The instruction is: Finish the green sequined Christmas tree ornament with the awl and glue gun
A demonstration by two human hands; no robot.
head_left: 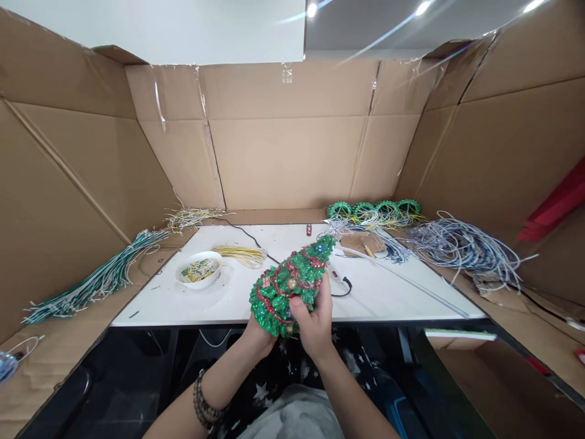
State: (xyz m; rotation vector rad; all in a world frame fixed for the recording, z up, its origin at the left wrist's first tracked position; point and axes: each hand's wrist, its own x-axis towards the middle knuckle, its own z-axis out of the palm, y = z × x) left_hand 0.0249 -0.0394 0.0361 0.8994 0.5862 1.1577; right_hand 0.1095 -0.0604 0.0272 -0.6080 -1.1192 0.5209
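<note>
A green beaded Christmas tree (286, 283), trimmed with red bead strands and small ornaments, is held tilted over the front edge of the table, its tip pointing up and to the right. From below, my left hand (261, 336) supports the wide base; most of its fingers are hidden behind the tree. My right hand (315, 320) grips the right side, thumb across the front and fingers behind. The white bowl (218, 279) with short yellow and white wire pieces stands to the left of the tree.
Green beaded rings (363, 209) stand at the back right, beside a tangled wire pile (466, 244). Yellow wires (242, 255) lie behind the bowl. Green and white wires (100, 277) line the left side. A clear stick (411, 283) crosses the white table (173, 308). Cardboard walls (283, 152) surround everything.
</note>
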